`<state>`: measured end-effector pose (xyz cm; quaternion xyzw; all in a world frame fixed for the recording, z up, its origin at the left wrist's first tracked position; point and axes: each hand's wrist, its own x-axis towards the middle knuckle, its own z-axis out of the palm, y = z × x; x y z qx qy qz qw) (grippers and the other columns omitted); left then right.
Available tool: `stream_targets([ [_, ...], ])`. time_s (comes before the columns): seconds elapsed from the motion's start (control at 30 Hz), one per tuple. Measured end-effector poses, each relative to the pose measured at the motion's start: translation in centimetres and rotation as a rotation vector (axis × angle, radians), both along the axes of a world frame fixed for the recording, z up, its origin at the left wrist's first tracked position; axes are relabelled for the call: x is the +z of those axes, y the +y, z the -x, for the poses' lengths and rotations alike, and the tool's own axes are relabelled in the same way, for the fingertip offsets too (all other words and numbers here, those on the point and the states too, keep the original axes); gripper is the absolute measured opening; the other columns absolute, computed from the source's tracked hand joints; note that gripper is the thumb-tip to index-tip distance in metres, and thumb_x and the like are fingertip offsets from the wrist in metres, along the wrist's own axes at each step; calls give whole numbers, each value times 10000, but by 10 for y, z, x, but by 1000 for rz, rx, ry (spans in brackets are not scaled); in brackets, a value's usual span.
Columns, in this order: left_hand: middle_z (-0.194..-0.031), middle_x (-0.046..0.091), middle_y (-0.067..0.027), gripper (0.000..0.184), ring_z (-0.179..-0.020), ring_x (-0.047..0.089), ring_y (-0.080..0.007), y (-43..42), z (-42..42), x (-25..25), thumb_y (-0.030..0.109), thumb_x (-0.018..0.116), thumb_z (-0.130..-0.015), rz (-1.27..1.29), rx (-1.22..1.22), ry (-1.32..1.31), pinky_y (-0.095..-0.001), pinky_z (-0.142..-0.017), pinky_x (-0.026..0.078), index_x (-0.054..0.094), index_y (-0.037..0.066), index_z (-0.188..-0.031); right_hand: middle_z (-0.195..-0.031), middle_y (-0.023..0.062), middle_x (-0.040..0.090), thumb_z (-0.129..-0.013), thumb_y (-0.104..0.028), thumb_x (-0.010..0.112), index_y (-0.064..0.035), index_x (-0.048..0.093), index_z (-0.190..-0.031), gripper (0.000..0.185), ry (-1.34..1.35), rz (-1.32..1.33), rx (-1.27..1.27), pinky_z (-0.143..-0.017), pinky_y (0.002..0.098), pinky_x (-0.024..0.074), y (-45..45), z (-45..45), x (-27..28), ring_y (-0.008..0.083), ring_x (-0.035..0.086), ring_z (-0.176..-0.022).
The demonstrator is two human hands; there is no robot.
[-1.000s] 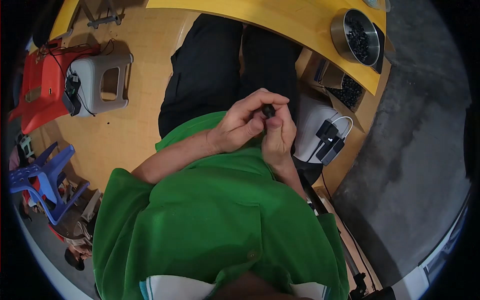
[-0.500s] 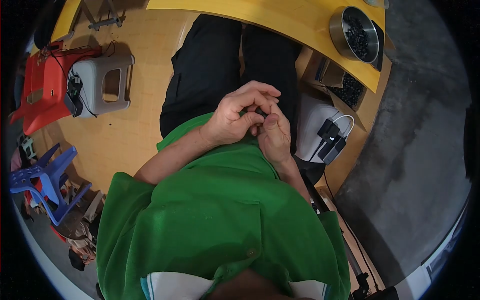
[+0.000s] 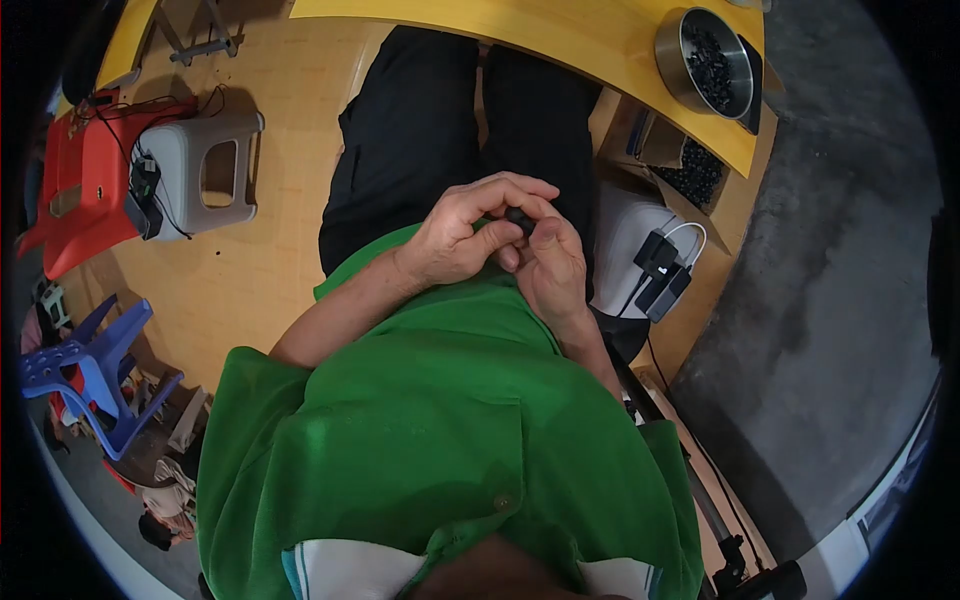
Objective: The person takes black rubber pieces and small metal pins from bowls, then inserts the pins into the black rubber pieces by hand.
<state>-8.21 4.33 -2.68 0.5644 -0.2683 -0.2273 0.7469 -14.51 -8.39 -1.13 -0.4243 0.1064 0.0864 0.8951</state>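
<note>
A small dark rounded piece point(image 3: 519, 220) sits between my two hands, in front of my waist and above my lap. My left hand point(image 3: 470, 228) is curled, its thumb and fingers closed on one side of the piece. From the other side my right hand point(image 3: 553, 262) pinches it, thumb raised and fingers bent. The hands touch each other, and the fingers cover much of the piece, so its full shape is hidden.
On the yellow table point(image 3: 560, 40) stands a metal bowl point(image 3: 672, 62) of small black parts. Below it is a cardboard box point(image 3: 735, 200) with black pieces. A stool point(image 3: 620, 240) bears black adapters. Red point(image 3: 110, 205), grey point(image 3: 190, 150) and blue point(image 3: 115, 350) plastic seats are on the left.
The dark piece shows more clearly between the fingers now. My right thumb has moved slightly back from it, and the fingers have shifted a little. The view has shifted slightly.
</note>
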Motion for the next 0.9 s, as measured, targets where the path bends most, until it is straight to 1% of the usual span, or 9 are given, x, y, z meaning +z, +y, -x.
stream_targets([
  [0.1, -1182, 543, -190, 137, -798, 603, -160, 4, 0, 2, 24, 591, -791, -52, 26, 18, -243, -676, 491, 584, -6, -925, -800, -14, 486, -912, -435, 461, 12, 513, -1107, 490, 0, 23, 31, -554, 177, 343, -1, -2, 1, 51, 415, -621],
  [0.17, -1090, 579, -174, 148, -792, 604, -187, 3, -2, 5, 30, 647, -735, -113, 213, -283, -245, -675, 486, 617, 0, -876, -795, -14, 492, -908, -424, 477, 12, 507, -1122, 486, -13, 60, 44, -544, 174, 341, -1, -3, 6, 51, 419, -613],
  [0.27, -947, 597, -133, 239, -742, 603, -219, 5, -1, 15, -87, 648, -634, -190, 333, -373, -269, -615, 502, 641, -8, -859, -783, -3, 531, -906, -300, 544, 10, 511, -1113, 373, 20, 186, -46, -516, 160, 358, 2, 1, 17, 49, 463, -591],
  [0.33, -897, 592, -120, 240, -735, 603, -208, 6, 2, 17, -90, 648, -638, -215, 329, -365, -263, -600, 498, 648, -8, -863, -802, 29, 555, -880, -193, 590, 13, 513, -1090, 305, -20, 390, -161, -488, 166, 377, 4, 4, 20, 67, 507, -576],
  [0.47, -816, 586, -99, 241, -730, 603, -173, 4, 5, 16, -97, 639, -667, -157, 318, -273, -241, -557, 485, 656, -7, -890, -754, 29, 558, -852, -79, 614, 2, 527, -1029, 214, -23, 437, -288, -494, 166, 414, 7, 7, 24, 80, 555, -593],
  [0.53, -823, 584, -102, 247, -733, 606, -168, 5, 6, 18, -109, 615, -687, -165, 300, -279, -237, -563, 498, 651, -9, -910, -778, 43, 558, -844, -7, 595, 11, 534, -969, 140, -182, 630, -295, -528, 171, 445, 6, 9, 22, 86, 571, -616],
  [0.67, -858, 587, -112, 287, -743, 614, -175, 5, 7, 30, -150, 540, -727, -159, 245, -257, -245, -627, 550, 632, -17, -963, -802, 62, 552, -842, 36, 573, 24, 540, -939, 104, -304, 658, -305, -561, 172, 462, 5, 10, 20, 89, 575, -638],
  [0.73, -871, 586, -114, 305, -743, 615, -176, 6, 7, 32, -159, 521, -735, -162, 228, -261, -249, -656, 559, 625, -17, -983, -745, 58, 593, -746, 22, 694, 2, 577, -851, 159, -317, 806, -388, -531, 187, 433, 5, 12, 17, 91, 559, -625],
  [0.9, -845, 589, -109, 286, -741, 618, -188, 6, 11, 32, -141, 544, -728, -161, 234, -260, -254, -649, 550, 617, -15, -975, -745, 84, 602, -712, 6, 722, -13, 586, -846, 192, -446, 963, -441, -526, 211, 436, 5, 10, 20, 136, 570, -625],
])
